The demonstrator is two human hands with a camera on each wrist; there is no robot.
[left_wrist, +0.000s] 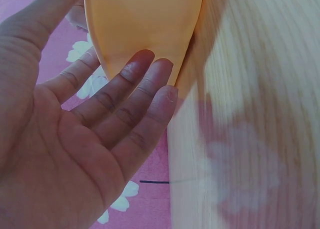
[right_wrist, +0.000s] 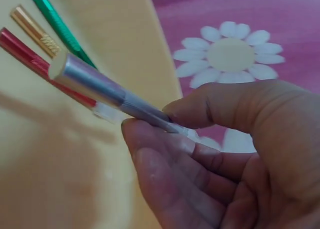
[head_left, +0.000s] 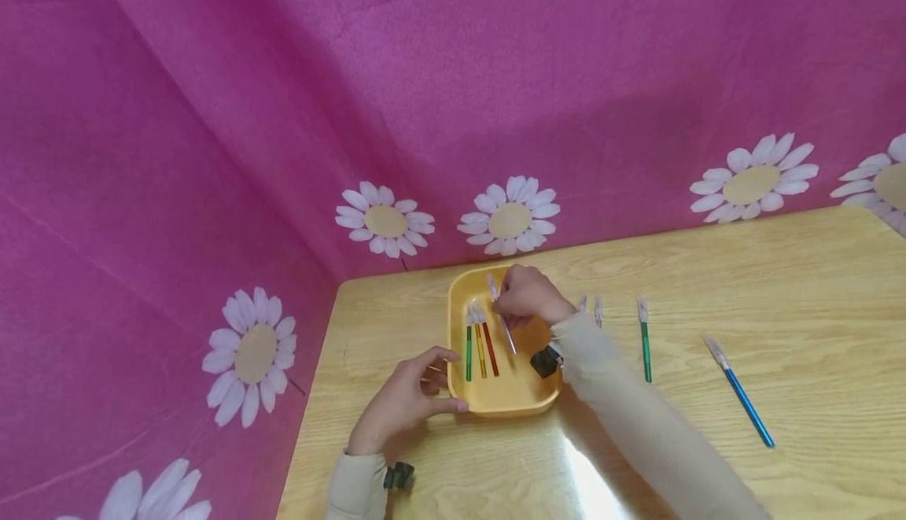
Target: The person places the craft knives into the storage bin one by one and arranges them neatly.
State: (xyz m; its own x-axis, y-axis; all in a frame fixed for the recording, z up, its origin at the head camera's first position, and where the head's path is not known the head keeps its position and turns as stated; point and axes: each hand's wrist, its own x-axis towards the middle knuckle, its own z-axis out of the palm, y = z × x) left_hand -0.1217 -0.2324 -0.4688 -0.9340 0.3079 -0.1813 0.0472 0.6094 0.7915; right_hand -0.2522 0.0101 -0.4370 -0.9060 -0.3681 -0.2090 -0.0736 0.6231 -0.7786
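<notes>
Here the silver pen (right_wrist: 107, 91) sits pinched between the thumb and fingers (right_wrist: 165, 154) of the right hand (head_left: 527, 297), above the yellow tray (head_left: 506, 398). Its long axis runs slantwise, capped end toward the pink cloth wall (head_left: 212, 111). Green, yellow and red pens (head_left: 480, 347) lie side by side in the tray. The left hand (head_left: 403, 402), fingers relaxed, touches the tray's near-left corner at the desk (head_left: 778, 284) edge.
</notes>
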